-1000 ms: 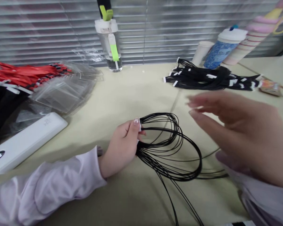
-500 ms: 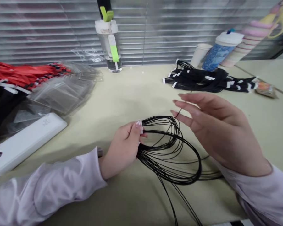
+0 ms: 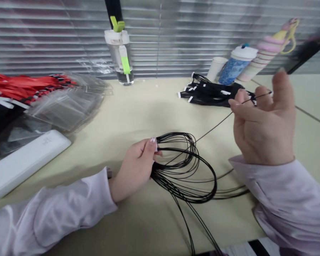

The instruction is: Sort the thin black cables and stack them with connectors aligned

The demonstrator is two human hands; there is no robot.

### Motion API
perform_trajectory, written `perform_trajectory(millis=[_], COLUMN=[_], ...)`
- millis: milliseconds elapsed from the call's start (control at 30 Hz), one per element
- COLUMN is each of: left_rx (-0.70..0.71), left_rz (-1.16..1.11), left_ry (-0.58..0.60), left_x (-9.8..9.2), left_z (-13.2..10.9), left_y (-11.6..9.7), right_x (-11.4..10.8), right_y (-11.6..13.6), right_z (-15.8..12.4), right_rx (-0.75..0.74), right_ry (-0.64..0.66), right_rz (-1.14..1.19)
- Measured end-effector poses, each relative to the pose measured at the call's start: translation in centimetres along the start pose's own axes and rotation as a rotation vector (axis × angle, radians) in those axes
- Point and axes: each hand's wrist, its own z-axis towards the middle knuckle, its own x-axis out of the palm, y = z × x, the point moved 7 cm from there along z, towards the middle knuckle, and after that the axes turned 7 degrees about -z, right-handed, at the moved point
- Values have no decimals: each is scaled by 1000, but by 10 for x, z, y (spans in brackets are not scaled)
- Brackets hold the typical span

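My left hand (image 3: 135, 166) rests on the beige table (image 3: 149, 106) and pinches a bundle of thin black cords (image 3: 188, 167) that loop out to the right and trail off toward the near edge. My right hand (image 3: 264, 124) is raised above the table at the right, fingers curled, with a single black cord (image 3: 216, 127) pinched between them. That cord runs taut down from the hand to the looped bundle.
A white power bank (image 3: 24, 160) lies at the left beside clear plastic sleeves (image 3: 66, 106) and red straps (image 3: 24, 83). A water bottle (image 3: 121, 53) stands at the back by the blinds. Black lanyards (image 3: 213, 94), a paper cup (image 3: 215, 67) and two tumblers sit back right.
My right hand has gone from hovering open over the loops to lifted up and to the right, drawing one cord out of the bundle. The left hand stays put.
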Motion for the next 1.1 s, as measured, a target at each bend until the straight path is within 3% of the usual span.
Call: perform_trajectory(millis=[67,200,267,367,467,733,1100], left_rx=[14,33,23,1,-1,25,90], left_rz=[11,29,12,-28,-42,-14,20], left_ry=[-1,-11,-6,1,11,34,85], left_x=[0,-1,0,1,2,3,5], left_z=[0,-1,-1,-1,-1,-2,-3], left_y=[0,0,1,2,1,-1,-2], right_x=[4,32,43,53,63,70,70], right_y=[-3,-10,-6,9,20,7,4], right_z=[2,-19,-37,-60,-78,-87,-89], right_rx=[8,161,162,-55,-271,-343,-269], right_ry=[69,425,561,680,782,850,964], right_rz=[15,117,-25,-406,-585,-799,-693])
